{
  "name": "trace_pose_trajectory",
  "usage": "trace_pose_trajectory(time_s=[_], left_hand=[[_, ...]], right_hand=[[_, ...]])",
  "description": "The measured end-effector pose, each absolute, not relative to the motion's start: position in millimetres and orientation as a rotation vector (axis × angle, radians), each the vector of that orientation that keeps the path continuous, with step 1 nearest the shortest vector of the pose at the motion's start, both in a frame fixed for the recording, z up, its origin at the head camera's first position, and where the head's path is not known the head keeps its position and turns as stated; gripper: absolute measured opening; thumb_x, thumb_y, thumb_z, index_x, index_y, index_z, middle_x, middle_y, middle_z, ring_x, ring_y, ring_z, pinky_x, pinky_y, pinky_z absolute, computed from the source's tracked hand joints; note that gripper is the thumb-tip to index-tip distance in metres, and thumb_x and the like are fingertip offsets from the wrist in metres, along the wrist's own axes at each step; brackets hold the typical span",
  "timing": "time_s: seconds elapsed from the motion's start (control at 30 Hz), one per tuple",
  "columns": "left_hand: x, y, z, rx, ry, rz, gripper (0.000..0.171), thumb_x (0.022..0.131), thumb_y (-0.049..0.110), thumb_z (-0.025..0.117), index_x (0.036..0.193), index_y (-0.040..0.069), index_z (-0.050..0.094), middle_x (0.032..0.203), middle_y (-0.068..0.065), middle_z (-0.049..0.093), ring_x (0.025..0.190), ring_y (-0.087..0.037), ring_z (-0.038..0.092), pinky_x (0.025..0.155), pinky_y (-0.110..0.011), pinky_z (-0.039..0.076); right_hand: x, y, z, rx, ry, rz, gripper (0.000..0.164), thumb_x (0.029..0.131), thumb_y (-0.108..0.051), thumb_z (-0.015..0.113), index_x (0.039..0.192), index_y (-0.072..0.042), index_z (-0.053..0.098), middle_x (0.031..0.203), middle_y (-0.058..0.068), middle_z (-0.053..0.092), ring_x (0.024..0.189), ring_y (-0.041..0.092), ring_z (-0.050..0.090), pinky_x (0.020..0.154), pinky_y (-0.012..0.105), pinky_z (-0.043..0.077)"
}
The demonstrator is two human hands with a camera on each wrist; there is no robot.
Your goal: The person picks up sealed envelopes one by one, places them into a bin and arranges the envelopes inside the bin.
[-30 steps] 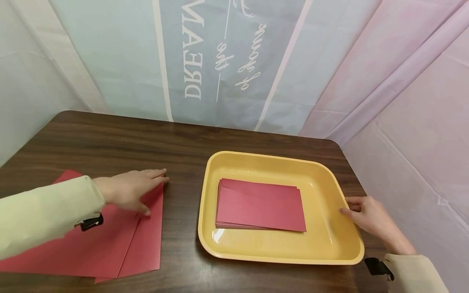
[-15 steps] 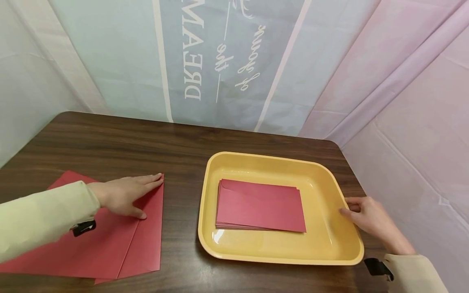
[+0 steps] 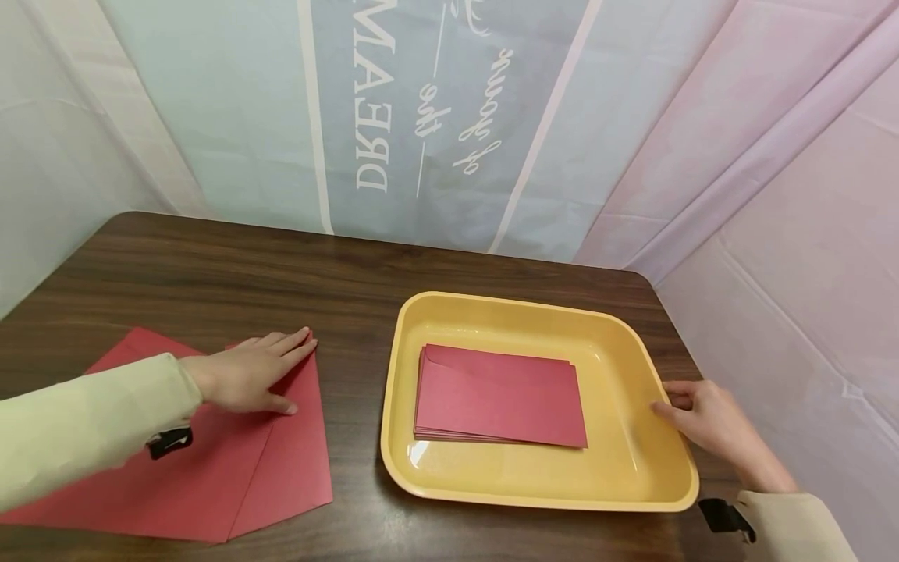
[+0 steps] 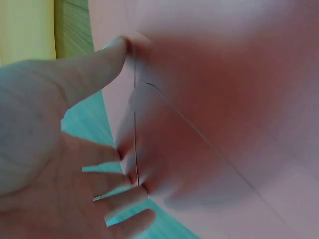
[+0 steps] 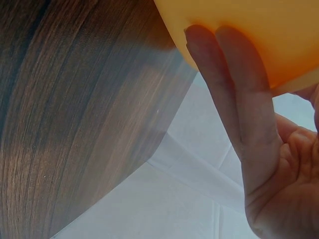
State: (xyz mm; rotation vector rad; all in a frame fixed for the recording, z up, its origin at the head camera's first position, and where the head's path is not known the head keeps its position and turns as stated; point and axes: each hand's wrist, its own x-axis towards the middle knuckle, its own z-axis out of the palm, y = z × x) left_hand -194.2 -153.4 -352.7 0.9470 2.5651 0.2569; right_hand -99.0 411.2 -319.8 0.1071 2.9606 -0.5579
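Note:
My left hand (image 3: 246,378) lies over red envelopes (image 3: 161,492) that overlap at the left of the table. Its fingers reach to their right edge, extended, with the thumb apart on the paper; the left wrist view shows the fingertips (image 4: 144,215) along that edge. Across the table, my right hand (image 3: 716,417) grips the right rim of a yellow tray (image 3: 618,476), thumb inside and fingers outside. From the right wrist, two fingers (image 5: 244,74) press flat on the tray's outer wall (image 5: 294,40). Inside the tray lies a small stack of red envelopes (image 3: 502,398).
A dark wood-grain table (image 3: 281,273) carries everything, its far right corner rounded. Behind it hangs a cloth backdrop (image 3: 435,117) with mirrored white lettering, and pale cloth closes off both sides. A strip of bare wood separates the loose envelopes from the tray.
My left hand drew back a little, then slid slightly right. The rightmost loose envelope shifted and turned, its near corner swinging right toward the tray. The right hand and tray stayed in place.

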Motion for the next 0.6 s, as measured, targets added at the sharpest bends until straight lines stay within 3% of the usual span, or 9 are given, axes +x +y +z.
trace_pose_trajectory(time_s=[0.33, 0.6], left_hand=[[-193, -145, -356, 0.831, 2.698, 0.17, 0.09, 0.085, 0.05, 0.065, 0.141, -0.013, 0.033, 0.145, -0.038, 0.028, 0.131, -0.055, 0.029, 0.104, -0.064, 0.027], [-188, -135, -363, 0.778, 2.924, -0.146, 0.08, 0.09, 0.049, 0.058, 0.12, -0.024, 0.049, 0.122, -0.04, 0.051, 0.113, -0.051, 0.049, 0.093, -0.054, 0.044]], right_hand=[[-100, 411, -318, 0.112, 2.951, -0.563, 0.045, 0.088, -0.019, 0.067, 0.116, 0.016, 0.06, 0.093, 0.023, 0.071, 0.073, 0.021, 0.071, 0.062, 0.023, 0.052], [-100, 411, -317, 0.112, 2.947, -0.553, 0.045, 0.088, -0.019, 0.067, 0.116, 0.015, 0.06, 0.092, 0.023, 0.072, 0.075, 0.024, 0.071, 0.062, 0.024, 0.052]])
